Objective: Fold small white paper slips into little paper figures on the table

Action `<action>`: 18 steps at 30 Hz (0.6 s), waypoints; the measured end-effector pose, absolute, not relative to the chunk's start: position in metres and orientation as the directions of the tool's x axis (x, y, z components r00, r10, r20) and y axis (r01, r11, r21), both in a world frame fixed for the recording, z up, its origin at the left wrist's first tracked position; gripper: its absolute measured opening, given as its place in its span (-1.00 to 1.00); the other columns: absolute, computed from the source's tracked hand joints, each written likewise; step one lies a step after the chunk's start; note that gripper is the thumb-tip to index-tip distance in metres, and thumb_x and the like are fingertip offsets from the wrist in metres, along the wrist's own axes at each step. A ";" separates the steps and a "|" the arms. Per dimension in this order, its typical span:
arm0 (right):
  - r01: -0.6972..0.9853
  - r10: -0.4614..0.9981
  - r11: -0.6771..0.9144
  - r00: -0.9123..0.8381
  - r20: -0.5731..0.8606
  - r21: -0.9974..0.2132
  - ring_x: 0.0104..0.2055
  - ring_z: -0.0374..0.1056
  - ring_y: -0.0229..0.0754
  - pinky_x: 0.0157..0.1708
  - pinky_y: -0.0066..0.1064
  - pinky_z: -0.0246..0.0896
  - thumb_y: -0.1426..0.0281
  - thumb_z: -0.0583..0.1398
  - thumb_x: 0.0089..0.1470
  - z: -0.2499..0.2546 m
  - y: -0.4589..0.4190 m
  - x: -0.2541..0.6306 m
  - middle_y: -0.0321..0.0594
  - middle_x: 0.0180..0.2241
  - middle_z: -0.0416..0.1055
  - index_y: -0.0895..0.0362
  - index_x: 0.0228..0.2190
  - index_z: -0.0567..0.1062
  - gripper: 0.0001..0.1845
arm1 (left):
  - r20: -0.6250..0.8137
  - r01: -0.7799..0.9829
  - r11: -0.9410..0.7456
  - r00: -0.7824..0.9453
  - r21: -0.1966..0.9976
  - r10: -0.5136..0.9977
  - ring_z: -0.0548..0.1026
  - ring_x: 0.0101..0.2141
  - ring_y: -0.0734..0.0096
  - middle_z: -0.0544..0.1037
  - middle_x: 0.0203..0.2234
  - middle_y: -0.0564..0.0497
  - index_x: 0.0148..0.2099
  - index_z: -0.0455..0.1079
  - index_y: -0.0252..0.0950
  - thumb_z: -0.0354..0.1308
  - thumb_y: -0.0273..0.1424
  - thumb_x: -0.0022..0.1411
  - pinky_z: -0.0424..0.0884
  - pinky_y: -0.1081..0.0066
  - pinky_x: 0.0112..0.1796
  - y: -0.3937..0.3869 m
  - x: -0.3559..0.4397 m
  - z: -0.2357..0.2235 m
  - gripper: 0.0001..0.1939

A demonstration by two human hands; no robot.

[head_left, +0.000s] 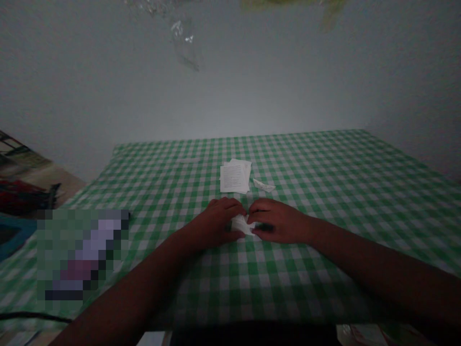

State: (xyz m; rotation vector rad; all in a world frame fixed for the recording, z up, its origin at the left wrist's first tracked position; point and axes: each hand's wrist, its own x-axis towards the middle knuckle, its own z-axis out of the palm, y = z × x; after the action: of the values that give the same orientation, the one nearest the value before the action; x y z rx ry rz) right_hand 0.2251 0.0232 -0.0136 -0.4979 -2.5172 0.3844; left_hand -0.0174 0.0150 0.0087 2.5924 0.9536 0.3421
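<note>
White paper (242, 225) pinched in both hands (220, 220) (279, 220); printed sheets (234, 178), paper scrap (264, 185) just beyond

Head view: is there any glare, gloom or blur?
Head view: dim overall, left hand and right hand darker than the held paper; head view: small glints on the clear plastic; head view: coarse pixel squares mask a patch at picture left, and print on the paper stack is unreadable.

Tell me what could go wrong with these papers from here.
The small white paper piece might tear or crease unevenly, as the left hand and right hand both touch it. The uneven stack of white printed sheets could get knocked, lying just beyond the hands. The narrow white paper strip beside it might get brushed away too.
</note>
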 end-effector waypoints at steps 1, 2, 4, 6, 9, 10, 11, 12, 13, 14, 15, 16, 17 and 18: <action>0.258 0.424 0.886 -0.786 0.449 -0.385 -0.10 0.35 -0.09 -0.11 -0.19 0.35 0.41 0.21 0.11 -0.013 0.023 0.225 -0.05 -0.15 0.42 0.14 -0.15 0.47 -0.77 | 0.104 0.573 -0.712 0.745 0.405 0.659 0.37 0.03 0.19 0.45 -0.03 -0.02 0.01 0.35 -0.18 0.29 -0.28 0.16 0.21 0.17 0.06 0.015 -0.017 0.009 -0.62; 0.251 0.429 0.879 -0.787 0.442 -0.406 -0.09 0.35 -0.09 -0.10 -0.18 0.35 0.39 0.23 0.10 -0.012 0.022 0.225 -0.06 -0.15 0.42 0.14 -0.13 0.46 -0.74 | 0.103 0.572 -0.715 0.748 0.401 0.656 0.37 0.02 0.20 0.46 -0.04 -0.01 0.00 0.36 -0.18 0.28 -0.28 0.17 0.21 0.18 0.06 0.016 -0.017 0.009 -0.65; 0.243 0.443 0.862 -0.786 0.431 -0.445 -0.08 0.35 -0.09 -0.08 -0.18 0.34 0.37 0.25 0.08 -0.010 0.021 0.225 -0.06 -0.14 0.41 0.13 -0.13 0.45 -0.71 | 0.104 0.570 -0.722 0.753 0.391 0.650 0.39 0.00 0.20 0.47 -0.06 -0.01 -0.02 0.37 -0.18 0.26 -0.29 0.19 0.22 0.18 0.04 0.017 -0.016 0.009 -0.69; 0.234 0.458 0.845 -0.782 0.423 -0.481 -0.07 0.34 -0.09 -0.07 -0.18 0.34 0.38 0.25 0.07 -0.008 0.021 0.226 -0.07 -0.13 0.40 0.12 -0.13 0.45 -0.72 | 0.113 0.569 -0.731 0.755 0.378 0.646 0.39 -0.02 0.20 0.47 -0.07 -0.01 -0.03 0.39 -0.17 0.25 -0.29 0.21 0.23 0.19 0.02 0.018 -0.017 0.008 -0.72; 0.209 0.463 0.827 -0.780 0.420 -0.522 -0.07 0.35 -0.11 -0.06 -0.20 0.34 0.44 0.22 0.09 -0.007 0.022 0.227 -0.09 -0.13 0.40 0.11 -0.15 0.47 -0.76 | 0.133 0.568 -0.742 0.755 0.356 0.642 0.40 -0.02 0.20 0.48 -0.07 -0.02 -0.01 0.40 -0.16 0.25 -0.30 0.21 0.24 0.18 0.01 0.019 -0.018 0.006 -0.71; 0.202 0.462 0.824 -0.781 0.420 -0.530 -0.07 0.36 -0.12 -0.06 -0.21 0.34 0.45 0.20 0.10 -0.007 0.022 0.227 -0.09 -0.13 0.40 0.11 -0.16 0.49 -0.78 | 0.141 0.568 -0.745 0.755 0.350 0.641 0.40 -0.02 0.20 0.48 -0.06 -0.02 0.00 0.41 -0.16 0.26 -0.31 0.21 0.23 0.17 0.02 0.020 -0.018 0.005 -0.70; 0.198 0.461 0.823 -0.780 0.422 -0.532 -0.07 0.36 -0.13 -0.05 -0.22 0.34 0.46 0.19 0.12 -0.008 0.023 0.227 -0.10 -0.13 0.40 0.11 -0.18 0.50 -0.80 | 0.148 0.565 -0.749 0.755 0.345 0.638 0.40 -0.01 0.20 0.48 -0.05 -0.02 0.01 0.41 -0.15 0.25 -0.33 0.21 0.23 0.17 0.03 0.020 -0.018 0.004 -0.70; 0.200 0.463 0.823 -0.778 0.424 -0.531 -0.07 0.36 -0.14 -0.05 -0.24 0.34 0.47 0.17 0.13 -0.009 0.024 0.228 -0.10 -0.14 0.41 0.11 -0.19 0.51 -0.82 | 0.151 0.563 -0.753 0.758 0.341 0.634 0.40 -0.01 0.21 0.48 -0.05 -0.02 0.01 0.41 -0.15 0.25 -0.34 0.22 0.23 0.17 0.03 0.020 -0.019 0.004 -0.70; 0.205 0.466 0.825 -0.775 0.427 -0.527 -0.07 0.36 -0.15 -0.06 -0.25 0.34 0.47 0.17 0.15 -0.011 0.025 0.228 -0.10 -0.14 0.41 0.12 -0.21 0.52 -0.83 | 0.152 0.560 -0.757 0.761 0.336 0.630 0.40 -0.01 0.21 0.48 -0.05 -0.01 0.01 0.42 -0.15 0.24 -0.35 0.22 0.23 0.18 0.02 0.020 -0.019 0.003 -0.71; 0.214 0.470 0.826 -0.773 0.426 -0.522 -0.07 0.36 -0.16 -0.06 -0.26 0.34 0.47 0.16 0.16 -0.012 0.026 0.228 -0.10 -0.14 0.41 0.12 -0.22 0.53 -0.83 | 0.154 0.557 -0.761 0.764 0.331 0.626 0.40 -0.02 0.21 0.48 -0.05 -0.01 -0.01 0.43 -0.15 0.24 -0.35 0.22 0.24 0.18 0.01 0.020 -0.019 0.003 -0.73; 0.223 0.474 0.826 -0.772 0.424 -0.518 -0.08 0.37 -0.16 -0.07 -0.27 0.35 0.46 0.16 0.16 -0.013 0.027 0.228 -0.11 -0.14 0.41 0.12 -0.22 0.54 -0.84 | 0.154 0.556 -0.764 0.767 0.327 0.623 0.40 -0.02 0.22 0.48 -0.05 -0.01 -0.03 0.44 -0.15 0.23 -0.36 0.23 0.24 0.18 0.01 0.020 -0.019 0.003 -0.75; 0.230 0.477 0.825 -0.772 0.420 -0.515 -0.08 0.37 -0.16 -0.07 -0.27 0.35 0.46 0.17 0.16 -0.014 0.027 0.228 -0.11 -0.14 0.41 0.12 -0.23 0.54 -0.84 | 0.153 0.555 -0.766 0.769 0.324 0.621 0.40 -0.02 0.22 0.48 -0.05 0.00 -0.04 0.45 -0.14 0.23 -0.36 0.23 0.24 0.18 0.01 0.020 -0.020 0.003 -0.77; 0.233 0.479 0.825 -0.773 0.416 -0.515 -0.08 0.37 -0.16 -0.07 -0.26 0.35 0.46 0.17 0.16 -0.015 0.028 0.229 -0.12 -0.14 0.41 0.11 -0.23 0.55 -0.84 | 0.149 0.555 -0.767 0.771 0.322 0.619 0.40 -0.02 0.21 0.48 -0.05 0.00 -0.05 0.46 -0.14 0.23 -0.36 0.24 0.23 0.17 0.02 0.020 -0.020 0.003 -0.79; 0.233 0.478 0.824 -0.775 0.412 -0.517 -0.08 0.37 -0.16 -0.07 -0.26 0.35 0.46 0.18 0.16 -0.015 0.028 0.229 -0.12 -0.14 0.41 0.11 -0.23 0.55 -0.84 | 0.145 0.554 -0.768 0.773 0.321 0.618 0.40 -0.01 0.21 0.47 -0.04 -0.01 -0.06 0.46 -0.14 0.22 -0.36 0.25 0.23 0.16 0.02 0.020 -0.020 0.003 -0.80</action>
State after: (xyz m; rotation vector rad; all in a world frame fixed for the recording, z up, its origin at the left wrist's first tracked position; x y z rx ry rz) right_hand 0.2287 0.0279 -0.0150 -0.5230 -2.4618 0.6044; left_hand -0.0198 0.0204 0.0033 2.7076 0.9127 0.3538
